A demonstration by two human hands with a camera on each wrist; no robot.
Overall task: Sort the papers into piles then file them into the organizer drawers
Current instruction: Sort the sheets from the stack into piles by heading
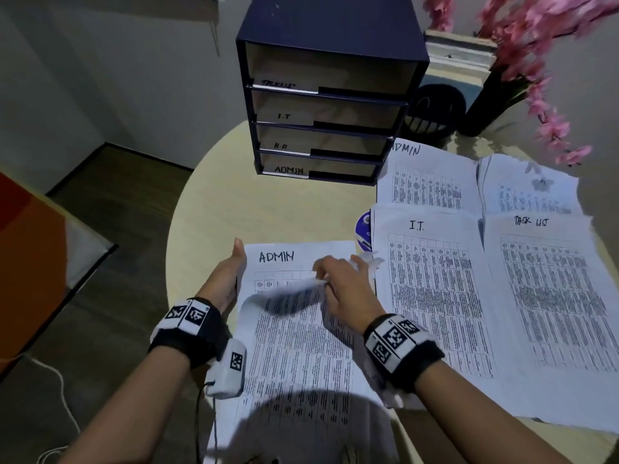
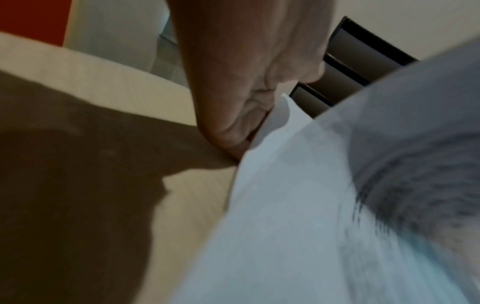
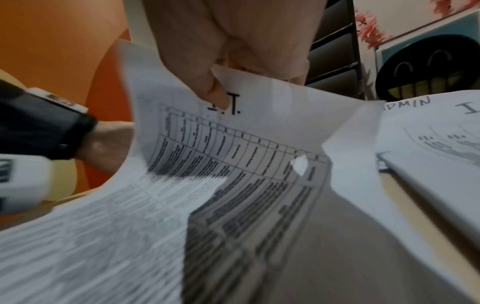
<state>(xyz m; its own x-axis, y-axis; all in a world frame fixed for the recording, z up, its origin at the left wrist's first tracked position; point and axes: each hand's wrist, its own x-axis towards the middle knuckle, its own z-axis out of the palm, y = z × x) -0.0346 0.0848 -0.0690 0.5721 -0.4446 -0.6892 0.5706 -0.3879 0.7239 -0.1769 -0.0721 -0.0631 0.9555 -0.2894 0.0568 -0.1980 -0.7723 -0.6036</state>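
A dark organizer (image 1: 326,105) stands at the back of the round table, its four drawers labelled task list, I.T, H.R and ADMIN. In front of me lies a paper stack (image 1: 294,356) with an ADMIN page on top. My left hand (image 1: 231,279) grips the stack's left edge, thumb pointing up; in the left wrist view its fingers (image 2: 233,123) curl against the stack's edge (image 2: 285,185). My right hand (image 1: 331,283) pinches a curled sheet (image 1: 284,296) above the stack; the right wrist view shows it headed I.T. (image 3: 259,133).
Four sorted piles lie to the right: ADMIN (image 1: 432,182), another pile (image 1: 532,192), I.T. (image 1: 432,289) and task list (image 1: 549,296). A purple round object (image 1: 363,229) peeks out beside the I.T. pile. Pink flowers (image 1: 536,61) and a smiley picture (image 1: 435,108) stand behind.
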